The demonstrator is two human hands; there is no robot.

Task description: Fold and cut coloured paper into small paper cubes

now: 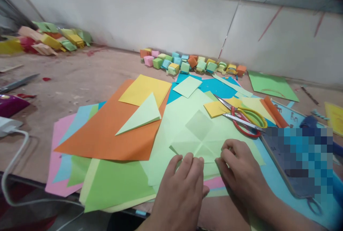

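A pale green creased paper (pixel 199 125) lies on a larger sheet of similar colour, with its lower part folded. My left hand (pixel 184 181) rests over its lower left edge, fingers bent and close together. At its lower right corner, my right hand (pixel 238 168) pinches the paper between thumb and fingers. Red- and yellow-handled scissors (pixel 246 122) lie just beyond my right hand. A folded pale green triangle (pixel 142 115) sits on an orange sheet (pixel 107 127) to the left, beside a yellow square (pixel 147 90).
Small coloured paper boxes (pixel 184 63) line the wall, with more paper shapes (pixel 53 38) at the back left. A partly blurred phone (pixel 289 166) lies right of my hands. A white cable (pixel 23 163) hangs over the left table edge.
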